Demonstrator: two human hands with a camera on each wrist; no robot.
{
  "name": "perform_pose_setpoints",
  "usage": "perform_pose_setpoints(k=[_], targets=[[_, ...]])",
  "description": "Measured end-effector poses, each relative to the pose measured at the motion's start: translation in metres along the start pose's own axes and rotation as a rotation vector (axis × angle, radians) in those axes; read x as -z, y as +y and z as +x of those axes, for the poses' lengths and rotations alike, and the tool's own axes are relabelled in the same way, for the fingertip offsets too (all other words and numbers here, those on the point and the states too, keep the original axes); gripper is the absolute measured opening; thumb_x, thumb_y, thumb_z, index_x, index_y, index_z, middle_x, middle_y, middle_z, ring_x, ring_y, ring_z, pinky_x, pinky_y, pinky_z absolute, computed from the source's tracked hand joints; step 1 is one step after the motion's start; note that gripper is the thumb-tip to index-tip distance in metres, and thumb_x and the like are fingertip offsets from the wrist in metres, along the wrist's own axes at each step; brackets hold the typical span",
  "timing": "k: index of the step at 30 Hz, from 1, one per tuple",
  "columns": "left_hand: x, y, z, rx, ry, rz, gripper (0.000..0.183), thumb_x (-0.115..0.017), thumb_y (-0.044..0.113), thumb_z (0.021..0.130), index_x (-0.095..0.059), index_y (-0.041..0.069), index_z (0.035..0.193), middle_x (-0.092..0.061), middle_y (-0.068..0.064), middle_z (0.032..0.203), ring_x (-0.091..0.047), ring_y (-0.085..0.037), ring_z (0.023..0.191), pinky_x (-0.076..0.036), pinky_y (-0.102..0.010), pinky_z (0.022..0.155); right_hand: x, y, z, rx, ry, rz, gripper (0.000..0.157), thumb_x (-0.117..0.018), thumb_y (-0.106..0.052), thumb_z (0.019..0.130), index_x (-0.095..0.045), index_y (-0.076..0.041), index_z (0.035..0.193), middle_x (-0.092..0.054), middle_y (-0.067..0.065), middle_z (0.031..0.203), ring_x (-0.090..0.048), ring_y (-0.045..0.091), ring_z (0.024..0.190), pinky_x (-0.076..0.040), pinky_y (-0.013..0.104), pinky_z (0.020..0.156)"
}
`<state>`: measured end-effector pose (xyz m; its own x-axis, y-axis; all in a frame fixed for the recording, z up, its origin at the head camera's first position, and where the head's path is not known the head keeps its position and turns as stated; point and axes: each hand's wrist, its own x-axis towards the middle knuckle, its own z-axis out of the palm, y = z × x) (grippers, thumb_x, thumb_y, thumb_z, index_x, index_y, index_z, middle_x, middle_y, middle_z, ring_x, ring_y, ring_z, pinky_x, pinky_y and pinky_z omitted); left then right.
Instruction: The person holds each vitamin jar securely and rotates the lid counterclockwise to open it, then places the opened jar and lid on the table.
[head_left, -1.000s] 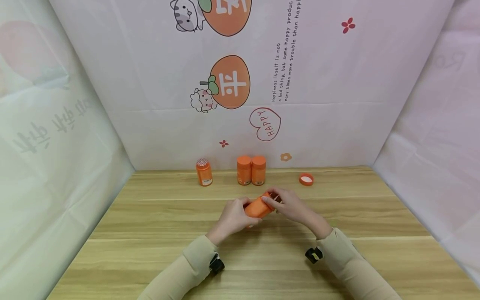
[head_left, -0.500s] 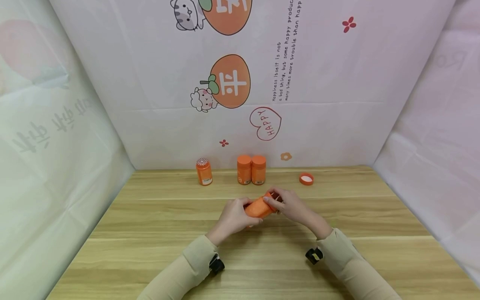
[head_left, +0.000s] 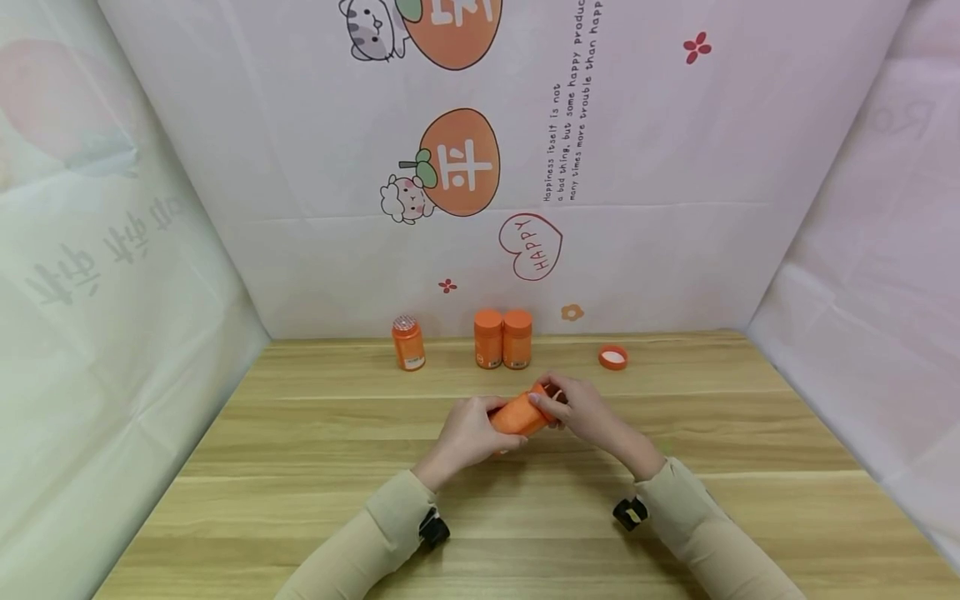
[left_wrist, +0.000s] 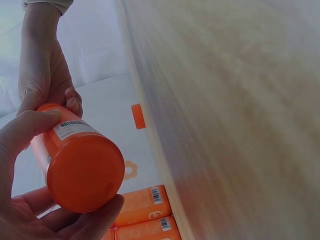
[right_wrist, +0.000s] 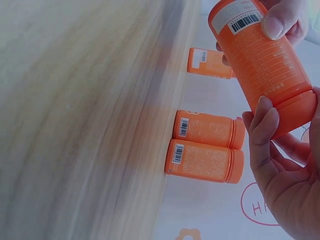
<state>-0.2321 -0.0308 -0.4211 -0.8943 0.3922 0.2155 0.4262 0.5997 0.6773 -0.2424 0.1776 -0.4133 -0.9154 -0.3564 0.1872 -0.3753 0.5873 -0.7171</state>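
Note:
Above the middle of the wooden table, an orange plastic bottle (head_left: pixel 517 417) is held tilted between both hands. My left hand (head_left: pixel 467 433) grips its body with fingers and thumb; the bottle's flat base (left_wrist: pixel 86 172) faces the left wrist camera. Around the orange screw cap (right_wrist: pixel 297 114) at the other end, the fingers and thumb of my right hand (head_left: pixel 588 412) are curled. The cap sits on the bottle. A barcode label (right_wrist: pixel 245 21) shows near the base. The right hand partly hides the cap in the head view.
Along the back edge of the table (head_left: pixel 337 467), two capped orange bottles (head_left: pixel 488 342) stand side by side. Left of them is an uncapped bottle (head_left: pixel 408 346) with a patterned seal on top. A loose orange cap (head_left: pixel 612 358) lies at back right, white inside showing.
The right hand's fingers shift slightly at the cap, a little up and to the right. The left hand and the bottle stay almost in place.

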Motion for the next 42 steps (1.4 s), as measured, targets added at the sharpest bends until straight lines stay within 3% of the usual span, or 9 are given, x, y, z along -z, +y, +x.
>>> perform_pose_setpoints(k=[18,29,42], targets=[[0.0016,-0.0012,0.0011,-0.048,0.006,0.011,0.049,-0.082,0.033,0.067,-0.071,0.013,0.110,-0.071,0.003,0.096,-0.057,-0.006,0.074,-0.046,-0.022,0.064,0.0003,-0.0033,-0.0029,0.026,0.036,-0.048,0.029,-0.056,-0.040,0.093,-0.060,-0.013,0.104,-0.062,-0.001,0.075,-0.056,0.010,0.059,-0.050,0.026,0.053],[0.0036,-0.0038,0.0016,-0.024,-0.047,-0.043,0.050,-0.083,0.034,0.066,-0.071,0.014,0.111,-0.071,0.004,0.094,-0.059,-0.011,0.077,-0.046,-0.023,0.064,-0.0036,-0.0020,-0.0043,0.091,0.084,-0.128,0.024,-0.059,-0.035,0.093,-0.062,-0.012,0.101,-0.059,-0.006,0.065,-0.052,0.004,0.053,-0.046,0.022,0.049],[0.0047,-0.0063,0.0030,-0.021,-0.064,-0.039,0.046,-0.084,0.035,0.064,-0.073,0.021,0.107,-0.071,0.009,0.091,-0.061,-0.012,0.077,-0.046,-0.023,0.065,-0.0062,0.0016,-0.0061,0.111,0.091,-0.110,0.021,-0.059,-0.032,0.093,-0.062,-0.012,0.099,-0.058,-0.006,0.064,-0.054,0.008,0.052,-0.047,0.022,0.048]])
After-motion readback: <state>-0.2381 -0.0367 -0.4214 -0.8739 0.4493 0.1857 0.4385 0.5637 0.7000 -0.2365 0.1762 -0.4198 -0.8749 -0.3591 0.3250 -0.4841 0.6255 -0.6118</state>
